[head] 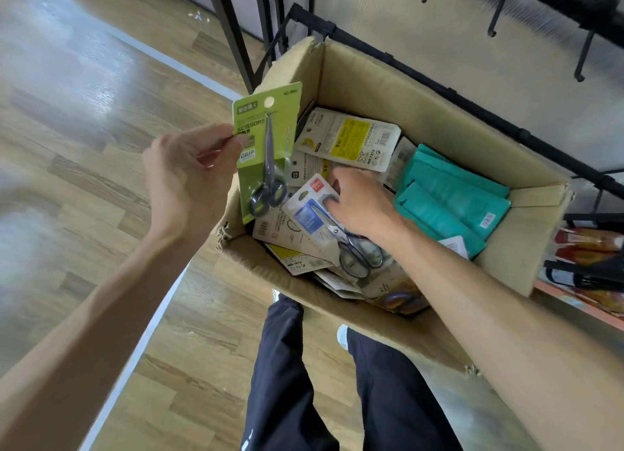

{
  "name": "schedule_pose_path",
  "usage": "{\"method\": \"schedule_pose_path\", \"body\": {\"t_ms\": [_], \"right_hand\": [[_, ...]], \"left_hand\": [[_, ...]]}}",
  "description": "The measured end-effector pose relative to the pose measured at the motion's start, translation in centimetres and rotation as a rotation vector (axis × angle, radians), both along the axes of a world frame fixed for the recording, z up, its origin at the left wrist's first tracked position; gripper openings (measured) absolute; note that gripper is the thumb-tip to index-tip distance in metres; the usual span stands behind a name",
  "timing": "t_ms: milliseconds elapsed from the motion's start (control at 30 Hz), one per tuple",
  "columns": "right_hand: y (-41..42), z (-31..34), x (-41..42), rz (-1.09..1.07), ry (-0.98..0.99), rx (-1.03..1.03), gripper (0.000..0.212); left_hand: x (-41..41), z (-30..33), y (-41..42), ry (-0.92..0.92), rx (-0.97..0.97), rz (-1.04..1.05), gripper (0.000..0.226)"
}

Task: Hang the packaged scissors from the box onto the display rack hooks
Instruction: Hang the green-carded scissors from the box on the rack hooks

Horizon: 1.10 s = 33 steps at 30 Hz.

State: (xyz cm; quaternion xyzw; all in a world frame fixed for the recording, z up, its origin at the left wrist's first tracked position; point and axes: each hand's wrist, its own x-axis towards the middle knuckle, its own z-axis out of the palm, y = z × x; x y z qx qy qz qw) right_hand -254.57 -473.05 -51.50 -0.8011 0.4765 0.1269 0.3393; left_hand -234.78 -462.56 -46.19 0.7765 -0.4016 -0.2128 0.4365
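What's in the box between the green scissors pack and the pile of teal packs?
In the head view, the right hand on a white-and-blue scissors pack, with more carded packs beneath, lies between the green pack and the teal packs.

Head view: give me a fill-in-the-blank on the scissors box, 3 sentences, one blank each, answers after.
1. The left hand pinches the edge of a ____-coloured scissors package, held up at the box's left rim.
2. The right hand reaches into the ____ box and touches a white and blue scissors pack.
3. A stack of ____-coloured packs lies in the box to the right of the right hand.

Missing words: green; cardboard; teal
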Motion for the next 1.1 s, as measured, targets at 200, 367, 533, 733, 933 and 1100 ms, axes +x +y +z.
{"method": "schedule_pose_path", "body": {"t_ms": [200,367,533,733,933,1100], "right_hand": [[0.8,-0.9,-1.2,-0.185,-0.071,0.001,0.010],[1.8,3.8,-4.8,-0.307,-0.113,0.053,0.008],[3.2,13.9,-7.5,-0.361,-0.388,0.026,0.009],[1.5,28.3,-11.0,-0.453,-0.584,-0.120,0.005],[1.8,38.3,-16.4,-0.414,-0.682,-0.259,0.010],[2.5,42.4,-20.9,-0.390,-0.791,-0.319,0.010]], "left_hand": [[-0.1,0.5,1.1,0.006,0.021,-0.008,0.012],[-1.0,3.3,2.0,-0.026,0.045,-0.007,0.012],[-3.1,9.3,3.5,-0.025,0.049,0.039,0.011],[-5.3,20.4,1.9,-0.008,-0.052,0.014,0.014],[-8.5,28.9,0.2,-0.068,-0.198,-0.234,0.011],[-10.8,33.2,-0.4,-0.121,-0.323,-0.347,0.010]]}}
